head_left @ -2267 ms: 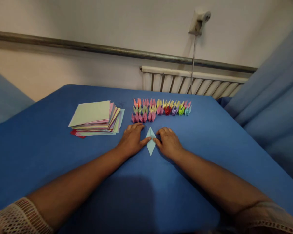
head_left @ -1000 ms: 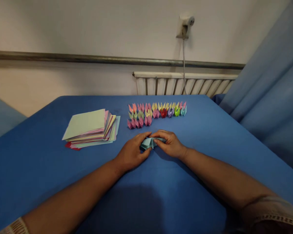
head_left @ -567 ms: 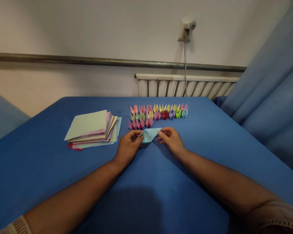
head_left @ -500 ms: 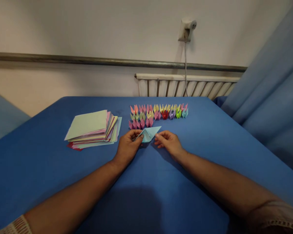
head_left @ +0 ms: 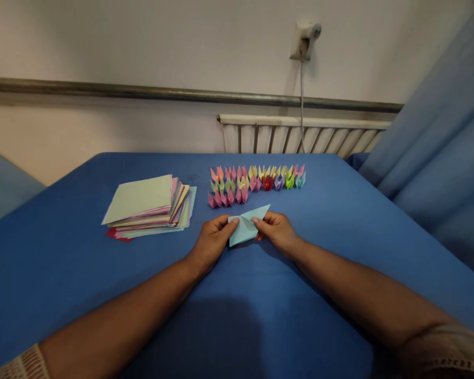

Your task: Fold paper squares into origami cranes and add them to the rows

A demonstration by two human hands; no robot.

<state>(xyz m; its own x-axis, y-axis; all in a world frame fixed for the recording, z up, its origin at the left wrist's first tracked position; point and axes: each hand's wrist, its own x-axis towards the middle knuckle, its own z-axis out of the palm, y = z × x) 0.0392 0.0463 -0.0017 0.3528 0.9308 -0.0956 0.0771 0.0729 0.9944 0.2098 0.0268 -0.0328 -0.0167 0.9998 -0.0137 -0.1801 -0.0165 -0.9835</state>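
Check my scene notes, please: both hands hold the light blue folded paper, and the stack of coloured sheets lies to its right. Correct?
Not quite. The head view shows the stack of coloured sheets to the left of the light blue folded paper, not its right. The left hand and right hand do both hold it.

Cream sleeves (head_left: pixel 21 366) with openwork lace edging

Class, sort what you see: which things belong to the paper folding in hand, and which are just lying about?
Belonging: light blue folded paper, pinched by left hand and right hand; stack of coloured sheets; rows of folded paper pieces.
Lying about: radiator; wall socket with cord; blue curtain.
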